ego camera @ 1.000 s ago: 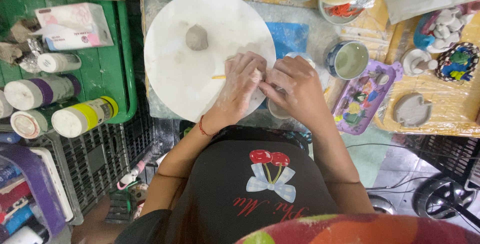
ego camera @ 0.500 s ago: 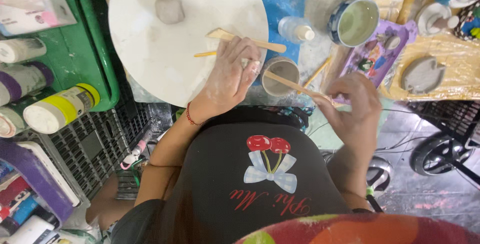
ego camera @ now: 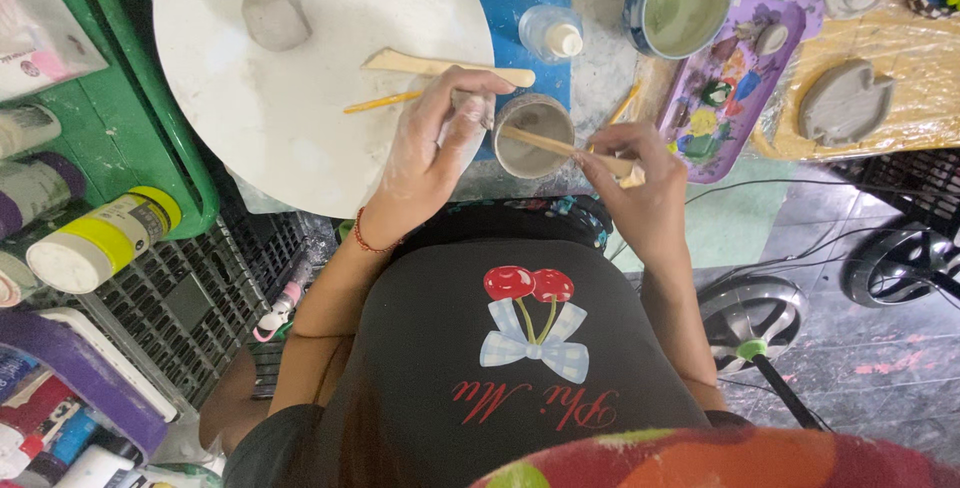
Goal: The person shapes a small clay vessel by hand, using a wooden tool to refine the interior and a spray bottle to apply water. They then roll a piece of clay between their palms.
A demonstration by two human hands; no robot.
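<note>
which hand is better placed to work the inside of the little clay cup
Right. The right hand already holds the wooden stick with its tip inside the clay cup; the left hand grips the cup's rim, steadying it.

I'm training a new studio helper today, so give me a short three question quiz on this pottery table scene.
1. True or false: the right hand holds a thin wooden stick whose tip reaches into the small grey clay cup.
2. Which hand steadies the clay cup's rim? A) left hand B) right hand C) neither
3. Fill in: the small grey clay lump sits on the round white ___.

Key: 1 true; 2 A; 3 board.
</note>
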